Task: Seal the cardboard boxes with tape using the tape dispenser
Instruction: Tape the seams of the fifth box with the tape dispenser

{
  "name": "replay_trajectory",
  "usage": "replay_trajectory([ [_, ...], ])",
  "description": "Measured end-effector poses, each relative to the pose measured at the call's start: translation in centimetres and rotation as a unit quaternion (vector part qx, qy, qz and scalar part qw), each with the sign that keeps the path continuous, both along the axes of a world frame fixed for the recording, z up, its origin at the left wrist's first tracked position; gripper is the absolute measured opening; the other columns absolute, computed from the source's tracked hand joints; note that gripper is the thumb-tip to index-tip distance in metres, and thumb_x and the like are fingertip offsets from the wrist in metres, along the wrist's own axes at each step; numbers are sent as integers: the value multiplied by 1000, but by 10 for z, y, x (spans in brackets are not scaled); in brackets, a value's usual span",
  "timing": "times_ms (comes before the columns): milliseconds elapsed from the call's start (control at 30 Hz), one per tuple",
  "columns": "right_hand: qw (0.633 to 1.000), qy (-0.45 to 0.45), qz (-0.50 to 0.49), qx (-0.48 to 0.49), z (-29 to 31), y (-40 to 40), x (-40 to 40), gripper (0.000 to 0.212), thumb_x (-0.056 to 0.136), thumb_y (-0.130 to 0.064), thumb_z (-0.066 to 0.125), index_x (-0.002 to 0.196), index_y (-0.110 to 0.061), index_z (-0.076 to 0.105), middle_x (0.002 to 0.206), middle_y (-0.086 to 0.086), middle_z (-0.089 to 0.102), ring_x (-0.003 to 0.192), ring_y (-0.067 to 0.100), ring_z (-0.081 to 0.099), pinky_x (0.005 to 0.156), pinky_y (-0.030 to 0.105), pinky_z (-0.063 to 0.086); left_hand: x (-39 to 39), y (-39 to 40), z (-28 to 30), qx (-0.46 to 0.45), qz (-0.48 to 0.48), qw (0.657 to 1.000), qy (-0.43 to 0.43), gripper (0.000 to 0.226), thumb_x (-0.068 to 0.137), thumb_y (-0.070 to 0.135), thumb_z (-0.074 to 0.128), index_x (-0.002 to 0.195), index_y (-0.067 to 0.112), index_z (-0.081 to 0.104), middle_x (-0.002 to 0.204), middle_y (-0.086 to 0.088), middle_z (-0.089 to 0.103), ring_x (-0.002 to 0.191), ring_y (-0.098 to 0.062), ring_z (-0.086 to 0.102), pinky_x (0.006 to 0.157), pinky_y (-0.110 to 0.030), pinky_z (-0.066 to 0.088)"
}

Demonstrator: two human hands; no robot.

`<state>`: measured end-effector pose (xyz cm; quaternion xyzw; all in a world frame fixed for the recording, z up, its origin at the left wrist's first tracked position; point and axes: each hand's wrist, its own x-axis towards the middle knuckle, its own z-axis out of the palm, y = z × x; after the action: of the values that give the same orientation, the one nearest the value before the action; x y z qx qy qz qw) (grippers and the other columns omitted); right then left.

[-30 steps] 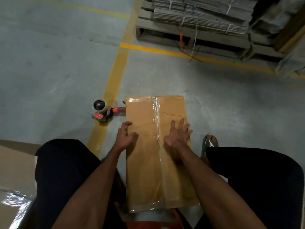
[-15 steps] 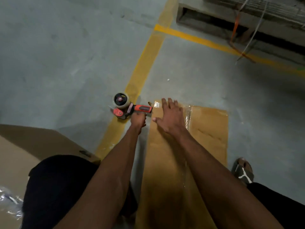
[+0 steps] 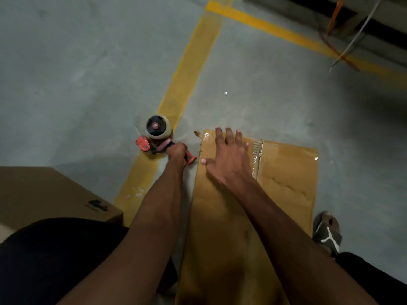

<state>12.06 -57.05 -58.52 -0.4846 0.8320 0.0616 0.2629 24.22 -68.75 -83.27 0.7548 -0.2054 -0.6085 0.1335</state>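
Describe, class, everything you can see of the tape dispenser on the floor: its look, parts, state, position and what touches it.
The tape dispenser is a hand-held gun type, red-orange and black, apparently plastic. A roll of clear tape sits on its round black hub at the far end, with a red guard piece to the left. It rests on the grey concrete floor, on a yellow painted line, just left of the cardboard box. The left hand grips its handle, whose red end shows beyond the fingers.

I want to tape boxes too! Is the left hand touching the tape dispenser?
Touching. The head view shows the left hand curled round the tape dispenser handle, red showing past either side of the fist.
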Motion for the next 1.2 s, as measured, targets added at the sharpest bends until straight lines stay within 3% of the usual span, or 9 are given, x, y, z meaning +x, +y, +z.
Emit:
replay_trajectory([
  [200,1000,-3,-4,0,3,0,4,101,92,-60,61,164,-16,5,171,14,6,156,41,2,122,61,17,92,35,44,-20,-232,956,-178,44,81,42,55,113,14,69,115,-13,70,109,-36,67,93,-45,57],
  [333,1000,-6,-6,-4,0,0,3,103,91,-60,63,164,-16,5,170,14,7,156,41,3,122,62,17,109,15,66,-102,-361,881,-287,49,90,39,57,125,5,56,118,-25,63,110,-46,61,91,-46,51],
  [500,1000,-4,2,-7,-4,2,2,102,92,-61,61,164,-16,3,171,14,6,156,41,2,122,62,16,95,11,96,-159,-415,841,-309,67,101,36,47,148,-7,28,128,-27,56,115,-47,58,90,-49,49],
  [600,1000,-11,3,-4,-3,3,-1,102,92,-62,61,164,-16,4,171,14,5,156,41,1,122,62,16,96,22,122,-152,-447,823,-316,60,98,47,45,141,4,49,128,-19,63,116,-41,62,93,-43,49],
  [733,999,-31,13,20,13,1,-3,109,88,-64,66,164,-16,4,171,13,4,157,39,3,123,59,20,111,41,170,-158,-476,835,-226,53,75,53,54,117,25,69,109,-11,73,93,-33,68,75,-33,52],
  [833,998,-44,17,28,34,18,3,108,91,-61,65,164,-11,3,171,14,-2,158,34,-1,126,54,15,120,71,217,-121,-356,921,-98,23,74,31,64,82,10,71,69,-14,66,46,-24,51,47,-26,37],
  [933,999,-38,13,-2,48,63,21,96,98,-53,59,164,-10,5,171,13,-3,158,32,-3,126,52,7,114,93,259,-43,-295,954,34,14,74,24,58,76,10,57,61,-9,49,43,-20,39,47,-26,29],
  [1033,998,-60,-18,-10,56,110,37,80,102,-48,54,162,-12,17,171,13,8,158,32,4,125,53,13,105,112,294,23,-255,954,158,12,79,20,48,69,14,45,59,-5,43,43,-22,37,47,-26,28],
  [1200,971,-163,-133,-114,83,163,49,44,102,-36,59,138,-11,61,147,14,56,140,31,47,116,40,37,106,149,343,29,-177,922,343,13,78,21,50,66,15,48,55,0,39,39,-14,30,43,-21,24],
])
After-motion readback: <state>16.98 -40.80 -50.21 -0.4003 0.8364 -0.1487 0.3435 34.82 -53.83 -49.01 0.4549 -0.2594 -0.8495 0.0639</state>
